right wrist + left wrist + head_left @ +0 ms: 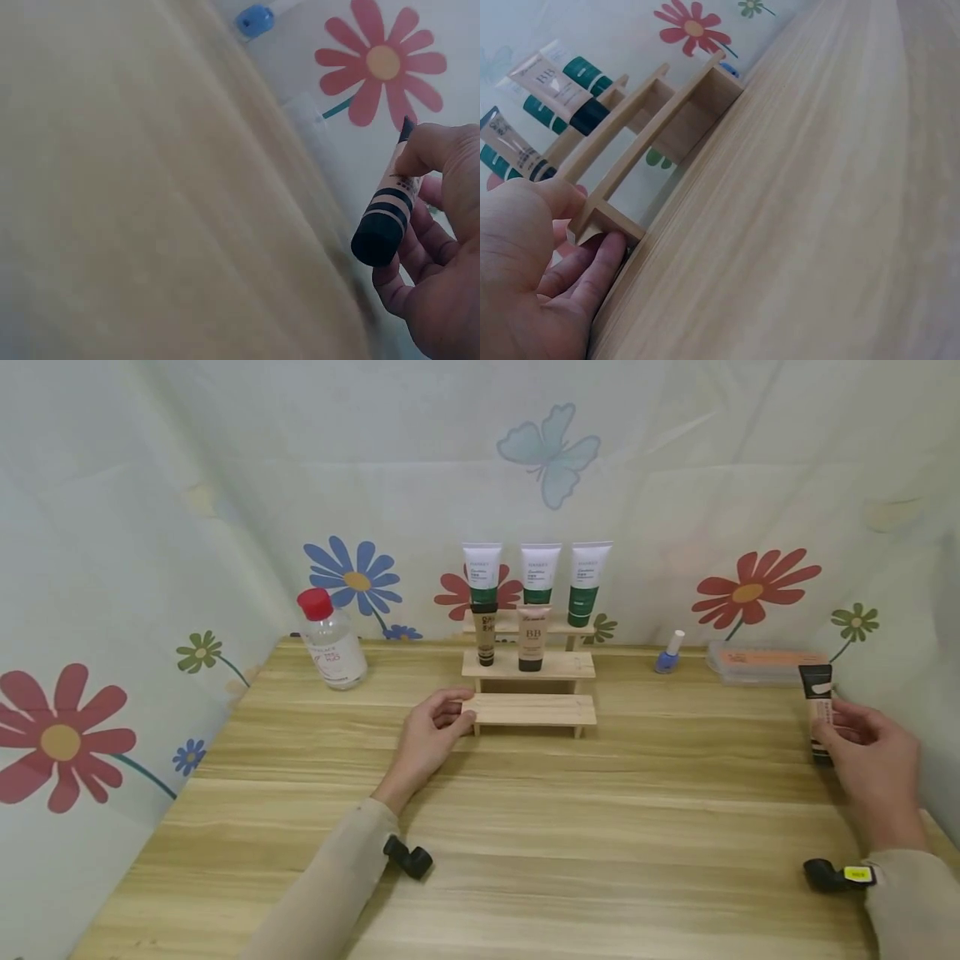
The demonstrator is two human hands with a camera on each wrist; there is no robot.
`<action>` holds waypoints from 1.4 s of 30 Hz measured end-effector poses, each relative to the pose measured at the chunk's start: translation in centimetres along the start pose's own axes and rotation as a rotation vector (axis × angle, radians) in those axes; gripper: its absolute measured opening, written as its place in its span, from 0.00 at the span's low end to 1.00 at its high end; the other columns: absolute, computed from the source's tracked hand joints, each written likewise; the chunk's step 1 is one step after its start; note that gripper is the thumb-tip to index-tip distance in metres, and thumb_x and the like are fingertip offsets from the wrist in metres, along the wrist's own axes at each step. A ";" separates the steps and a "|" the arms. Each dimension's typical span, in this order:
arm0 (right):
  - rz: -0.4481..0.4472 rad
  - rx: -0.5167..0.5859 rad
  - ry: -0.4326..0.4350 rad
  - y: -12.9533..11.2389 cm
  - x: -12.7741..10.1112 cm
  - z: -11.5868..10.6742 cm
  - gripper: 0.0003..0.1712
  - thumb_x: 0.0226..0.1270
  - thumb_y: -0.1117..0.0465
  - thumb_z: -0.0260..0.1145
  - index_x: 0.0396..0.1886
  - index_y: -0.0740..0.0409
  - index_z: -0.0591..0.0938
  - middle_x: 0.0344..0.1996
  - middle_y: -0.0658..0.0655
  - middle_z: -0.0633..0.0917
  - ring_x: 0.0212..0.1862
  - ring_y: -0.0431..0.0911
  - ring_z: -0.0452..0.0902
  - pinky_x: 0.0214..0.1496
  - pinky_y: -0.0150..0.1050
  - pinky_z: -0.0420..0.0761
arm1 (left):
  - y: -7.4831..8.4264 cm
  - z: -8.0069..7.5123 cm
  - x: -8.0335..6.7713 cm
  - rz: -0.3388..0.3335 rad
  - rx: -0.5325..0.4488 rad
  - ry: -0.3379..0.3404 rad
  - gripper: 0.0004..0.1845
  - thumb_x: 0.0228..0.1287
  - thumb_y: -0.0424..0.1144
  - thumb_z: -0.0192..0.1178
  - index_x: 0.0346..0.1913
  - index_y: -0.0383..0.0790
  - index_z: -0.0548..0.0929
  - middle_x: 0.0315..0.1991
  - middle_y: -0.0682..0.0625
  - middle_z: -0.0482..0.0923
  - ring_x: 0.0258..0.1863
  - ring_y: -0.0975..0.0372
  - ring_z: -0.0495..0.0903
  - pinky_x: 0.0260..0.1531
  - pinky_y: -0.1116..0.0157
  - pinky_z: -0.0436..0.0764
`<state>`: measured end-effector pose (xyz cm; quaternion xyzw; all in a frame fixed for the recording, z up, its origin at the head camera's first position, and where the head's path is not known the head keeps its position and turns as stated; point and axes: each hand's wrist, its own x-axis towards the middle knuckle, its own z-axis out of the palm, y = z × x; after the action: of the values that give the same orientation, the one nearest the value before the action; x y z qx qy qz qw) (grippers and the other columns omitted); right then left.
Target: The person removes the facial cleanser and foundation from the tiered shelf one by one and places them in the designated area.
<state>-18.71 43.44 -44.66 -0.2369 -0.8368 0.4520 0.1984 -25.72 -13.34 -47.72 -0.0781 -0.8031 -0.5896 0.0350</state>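
Observation:
My left hand (435, 727) grips the left end of the lowest step of a three-tier wooden display stand (536, 710); in the left wrist view its thumb lies at the step's edge and the fingers (600, 274) curl beneath. On the middle step stand a gold-and-black tube (486, 635) and a pink BB cream tube (532, 639). Several white-and-green tubes (591, 581) line the top step. Over at the right, my right hand (873, 760) pinches a beige cosmetic tube (391, 196) with black ends between thumb and fingers, its black cap downward.
A clear bottle with a red cap (333, 652) stands at the back left. Right of the stand are a small blue nail polish bottle (670, 653) and a clear plastic case (765, 663) with orange contents. A flowered curtain (420, 460) hangs behind the wooden table (570, 852).

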 end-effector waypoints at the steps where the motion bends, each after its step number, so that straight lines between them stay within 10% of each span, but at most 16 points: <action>1: -0.004 -0.005 -0.006 0.4 -0.1 0.0 0.34 0.80 0.53 0.72 0.79 0.62 0.79 0.37 0.22 0.76 0.40 0.22 0.72 0.37 0.13 0.73 | 0.0 0.0 0.0 0.000 0.001 0.001 0.18 0.80 0.43 0.72 0.67 0.52 0.89 0.57 0.47 0.86 0.58 0.56 0.85 0.63 0.51 0.84; 25: -0.097 -0.106 -0.052 2.0 -0.1 0.5 0.34 0.81 0.51 0.71 0.75 0.69 0.80 0.37 0.23 0.75 0.39 0.19 0.71 0.38 0.14 0.73 | -0.2 -0.1 0.0 0.015 -0.008 0.002 0.18 0.80 0.45 0.72 0.68 0.52 0.89 0.57 0.46 0.88 0.58 0.54 0.87 0.64 0.50 0.84; 42: 0.023 0.048 0.085 0.8 -0.5 1.0 0.38 0.74 0.50 0.79 0.81 0.40 0.78 0.54 0.27 0.77 0.52 0.24 0.73 0.50 0.18 0.72 | -0.1 0.0 0.1 0.015 0.002 -0.002 0.17 0.80 0.45 0.71 0.67 0.55 0.89 0.57 0.48 0.87 0.58 0.56 0.86 0.62 0.52 0.84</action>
<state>-18.70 42.91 -45.87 -0.2604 -0.8138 0.4637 0.2341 -25.82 -13.37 -47.77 -0.0849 -0.8031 -0.5884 0.0387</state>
